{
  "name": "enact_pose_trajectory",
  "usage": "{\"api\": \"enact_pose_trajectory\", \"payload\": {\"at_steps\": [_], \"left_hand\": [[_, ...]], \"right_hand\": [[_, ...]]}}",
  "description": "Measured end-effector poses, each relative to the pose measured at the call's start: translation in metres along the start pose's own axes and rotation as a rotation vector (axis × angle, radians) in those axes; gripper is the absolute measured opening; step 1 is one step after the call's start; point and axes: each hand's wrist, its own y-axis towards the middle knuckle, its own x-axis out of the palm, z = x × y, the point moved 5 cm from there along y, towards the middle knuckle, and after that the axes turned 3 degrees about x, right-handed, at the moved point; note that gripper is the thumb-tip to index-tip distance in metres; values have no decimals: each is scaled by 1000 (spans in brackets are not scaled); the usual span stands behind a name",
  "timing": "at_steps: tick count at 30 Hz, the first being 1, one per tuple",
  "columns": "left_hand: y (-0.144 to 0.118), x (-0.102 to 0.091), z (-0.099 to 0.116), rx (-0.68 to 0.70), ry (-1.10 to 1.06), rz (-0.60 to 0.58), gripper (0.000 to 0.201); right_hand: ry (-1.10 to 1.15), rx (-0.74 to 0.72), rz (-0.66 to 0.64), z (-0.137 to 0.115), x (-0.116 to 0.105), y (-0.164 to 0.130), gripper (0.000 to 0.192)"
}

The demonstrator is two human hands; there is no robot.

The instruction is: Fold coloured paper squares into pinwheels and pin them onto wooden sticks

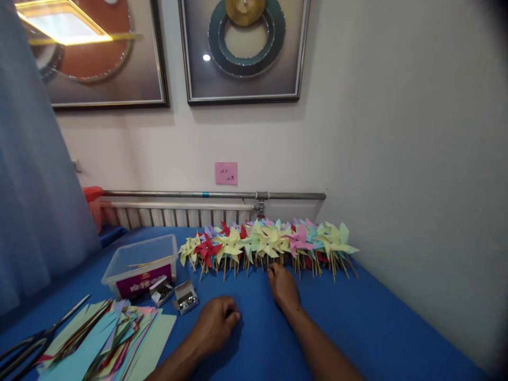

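A long row of paper pinwheels (pixel 270 243) on thin wooden sticks lies along the far side of the blue table (pixel 377 328), in yellow, pink, red, mint and purple. My right hand (pixel 283 287) stretches forward with its fingertips at the sticks of the yellow pinwheels in the middle of the row; nothing is gripped in it. My left hand (pixel 216 324) rests on the blue surface nearer to me, fingers curled in a loose fist with nothing in it.
A clear plastic box (pixel 139 264) with a few sticks sits at the left. Two small open boxes of metal pins (pixel 174 296) lie beside it. A pile of coloured paper sheets (pixel 107 338) and scissors (pixel 27 346) lie at the near left. A white wall borders the right.
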Motion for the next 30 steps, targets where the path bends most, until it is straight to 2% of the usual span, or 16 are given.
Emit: {"api": "enact_pose_trajectory", "payload": {"at_steps": [9, 14, 16, 19, 23, 26, 28, 30], "left_hand": [[0, -2, 3, 1, 18, -14, 14], [0, -2, 3, 34, 17, 3, 14], [-2, -3, 5, 58, 32, 16, 15], [-5, -4, 11, 150, 112, 47, 16], [-6, -5, 18, 329, 261, 128, 14], [-10, -9, 23, 379, 320, 193, 12], [-18, -14, 28, 381, 382, 210, 13], [-37, -19, 32, 439, 478, 224, 15]], "right_hand": [[-28, 48, 39, -2, -4, -4, 19], [-30, 12, 105, -3, -16, -10, 25], [9, -96, 172, -12, -23, -16, 31], [116, -335, 254, -38, -33, -34, 41], [215, -566, 172, -85, -34, -73, 44], [251, -718, 69, -111, -35, -108, 41], [267, -824, 13, -117, -37, -128, 40], [263, -840, -12, -110, -39, -138, 40]]}}
